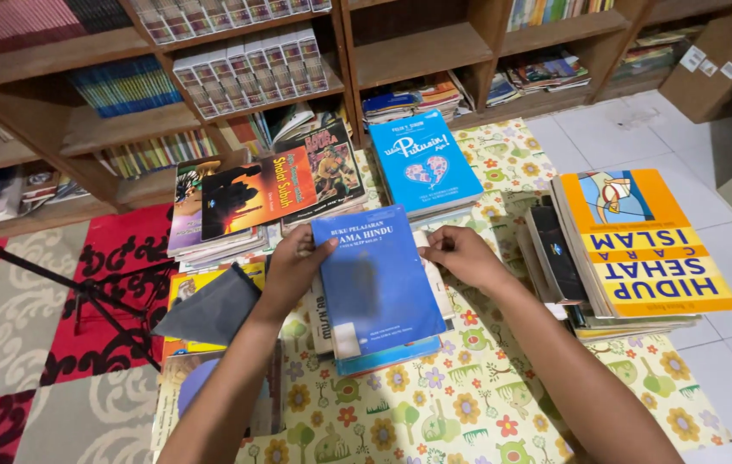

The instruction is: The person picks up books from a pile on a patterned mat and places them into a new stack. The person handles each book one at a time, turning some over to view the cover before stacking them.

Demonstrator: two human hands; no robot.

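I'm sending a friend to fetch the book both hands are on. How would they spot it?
Start at the flowered mat before the wooden shelves. On its middle stack lies the dark blue book, with the left hand and right hand at its sides. Unlike the lighter blue book behind, it has a plain cover with no heart.

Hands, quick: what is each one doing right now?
Left hand: gripping the left edge of the blue book.
Right hand: fingers on the book's right edge, apparently holding it.
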